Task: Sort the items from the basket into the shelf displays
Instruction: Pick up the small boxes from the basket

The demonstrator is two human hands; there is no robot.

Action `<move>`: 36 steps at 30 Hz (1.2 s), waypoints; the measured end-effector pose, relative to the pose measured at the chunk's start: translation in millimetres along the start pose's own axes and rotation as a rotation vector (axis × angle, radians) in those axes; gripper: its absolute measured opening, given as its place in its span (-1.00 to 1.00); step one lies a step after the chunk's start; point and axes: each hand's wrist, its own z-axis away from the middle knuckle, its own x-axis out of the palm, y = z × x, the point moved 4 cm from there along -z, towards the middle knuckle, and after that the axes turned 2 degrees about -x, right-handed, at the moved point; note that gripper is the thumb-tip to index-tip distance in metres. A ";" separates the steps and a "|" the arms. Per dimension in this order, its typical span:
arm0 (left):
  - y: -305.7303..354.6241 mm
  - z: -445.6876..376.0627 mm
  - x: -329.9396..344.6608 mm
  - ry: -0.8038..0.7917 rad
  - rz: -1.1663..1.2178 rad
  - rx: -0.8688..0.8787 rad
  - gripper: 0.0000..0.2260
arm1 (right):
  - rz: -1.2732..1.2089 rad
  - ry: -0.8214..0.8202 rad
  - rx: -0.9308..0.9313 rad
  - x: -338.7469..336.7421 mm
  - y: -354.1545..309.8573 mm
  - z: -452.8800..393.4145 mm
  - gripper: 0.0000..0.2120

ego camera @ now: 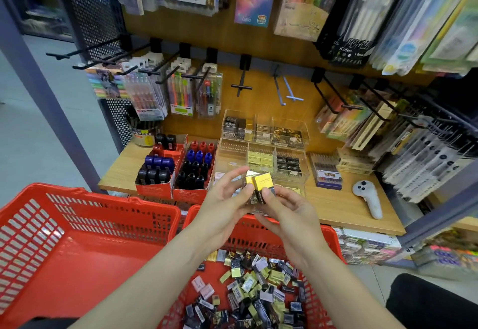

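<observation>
A wooden shop shelf (336,207) at twelve o'clock carries a clear plastic compartment display (263,147). At six o'clock a red plastic basket (328,235) holds many loose small boxes (258,287). Above it, the left hand (227,204) and right hand (287,212) pinch small yellow and black boxes (260,186). Best to match colours before dropping each into its compartment.
</observation>
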 end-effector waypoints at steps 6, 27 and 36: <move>7.3 1.5 -0.1 0.047 -0.079 0.080 -0.60 | -0.154 -0.030 0.051 10.8 -1.5 4.3 -0.81; 3.2 -14.3 4.6 -0.087 -0.223 0.020 -0.60 | -0.075 -0.076 -0.004 13.9 5.1 -18.4 -0.91; 2.9 -68.6 -16.2 -0.022 -0.392 -0.059 -0.61 | -0.052 -0.245 0.070 20.9 18.4 -74.3 -0.81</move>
